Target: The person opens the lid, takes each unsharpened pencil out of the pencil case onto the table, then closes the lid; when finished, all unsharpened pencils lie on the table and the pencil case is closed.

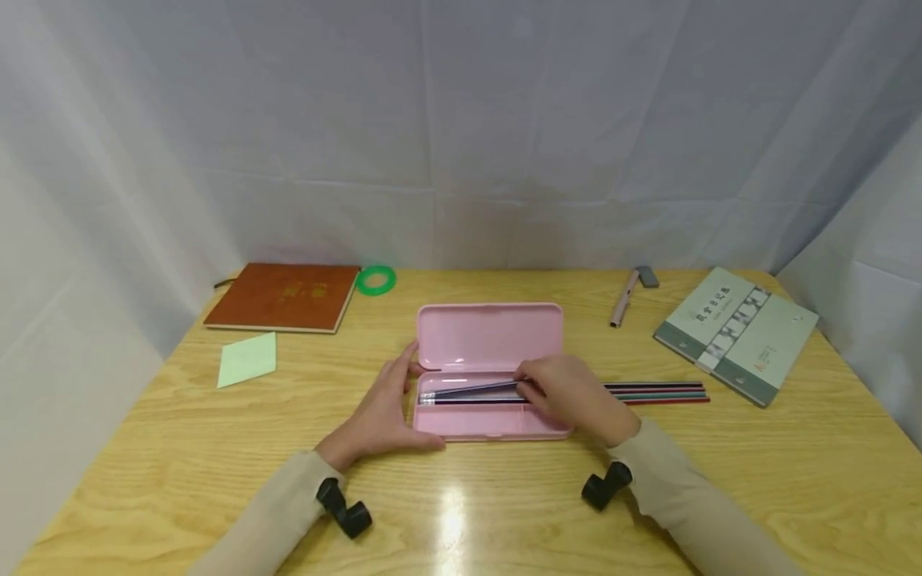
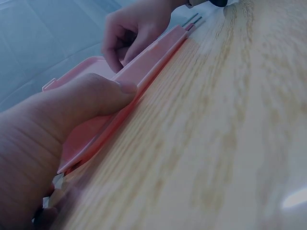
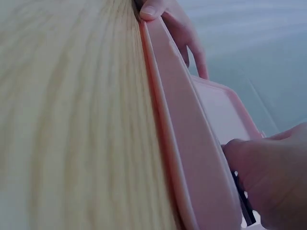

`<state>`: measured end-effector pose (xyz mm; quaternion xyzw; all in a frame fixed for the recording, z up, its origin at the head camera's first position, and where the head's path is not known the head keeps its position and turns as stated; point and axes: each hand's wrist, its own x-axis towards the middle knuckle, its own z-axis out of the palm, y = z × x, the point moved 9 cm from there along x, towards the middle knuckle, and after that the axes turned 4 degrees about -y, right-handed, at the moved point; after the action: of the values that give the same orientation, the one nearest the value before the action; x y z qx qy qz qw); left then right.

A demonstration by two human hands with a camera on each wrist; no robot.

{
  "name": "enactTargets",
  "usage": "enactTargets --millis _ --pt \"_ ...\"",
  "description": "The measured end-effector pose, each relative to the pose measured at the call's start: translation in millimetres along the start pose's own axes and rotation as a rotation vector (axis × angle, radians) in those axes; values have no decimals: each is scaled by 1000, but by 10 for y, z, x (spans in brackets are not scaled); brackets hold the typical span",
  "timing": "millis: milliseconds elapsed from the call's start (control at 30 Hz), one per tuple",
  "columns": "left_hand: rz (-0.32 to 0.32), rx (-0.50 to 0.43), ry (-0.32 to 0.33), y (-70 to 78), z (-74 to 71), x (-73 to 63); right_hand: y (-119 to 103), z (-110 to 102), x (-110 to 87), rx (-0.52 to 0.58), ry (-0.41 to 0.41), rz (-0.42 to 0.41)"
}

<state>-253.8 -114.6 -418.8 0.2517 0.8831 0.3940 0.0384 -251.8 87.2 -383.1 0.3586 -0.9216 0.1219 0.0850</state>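
Observation:
A pink pencil case [image 1: 468, 422] lies with its lid [image 1: 490, 336] raised at the back. My left hand [image 1: 385, 408] holds its left end, the thumb on the front edge and the fingers toward the back corner. My right hand [image 1: 569, 392] reaches over the case's right part and pinches a dark pencil [image 1: 468, 390], which lies slightly slanted in the rear compartment. Beside it is another dark pencil [image 1: 475, 402], and silvery ends show at the left. Several coloured pencils [image 1: 663, 392] stretch out to the right; my right hand hides where they begin.
A brown notebook [image 1: 281, 296], a green tape ring [image 1: 376, 280] and pale green sticky notes [image 1: 247, 360] lie at the left. Toward the right are a pink pen [image 1: 624, 298], a grey eraser [image 1: 647, 277] and a grey-green notebook [image 1: 735, 332]. A white curtain [image 1: 490, 136] hangs behind the table.

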Motion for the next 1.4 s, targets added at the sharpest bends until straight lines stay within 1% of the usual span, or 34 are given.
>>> enactTargets --millis 100,200,300,433,567,667,733,867,967,1233,1367,1400 --pt "3 5 -1 1 13 2 117 -92 -122 137 15 69" --pt "4 3 1 6 12 -1 278 -188 -313 253 42 114" --pt "0 2 -1 3 13 1 455 -283 -579 257 89 129" --pt "-9 -1 -2 -1 9 0 704 -392 -989 217 123 196" --pt "-17 -8 -4 -5 -1 -8 939 -445 -1373 248 118 274" --pt "-15 -10 -7 -7 4 -3 1070 -459 -1589 282 107 294" --pt "-13 -7 -8 -9 11 1 1132 -468 -1683 280 110 294" --pt "-8 -7 -8 -10 18 5 1204 -476 -1761 258 123 295" --pt "-6 -12 -8 -5 20 4 1211 -480 -1748 226 137 288" --pt "-11 8 1 -19 10 1 1103 -455 -1583 202 149 250" --pt "-8 6 -3 -19 18 5 1029 -403 -1439 219 112 264" --pt "-6 3 -3 -17 20 8 1004 -384 -1386 240 95 267"
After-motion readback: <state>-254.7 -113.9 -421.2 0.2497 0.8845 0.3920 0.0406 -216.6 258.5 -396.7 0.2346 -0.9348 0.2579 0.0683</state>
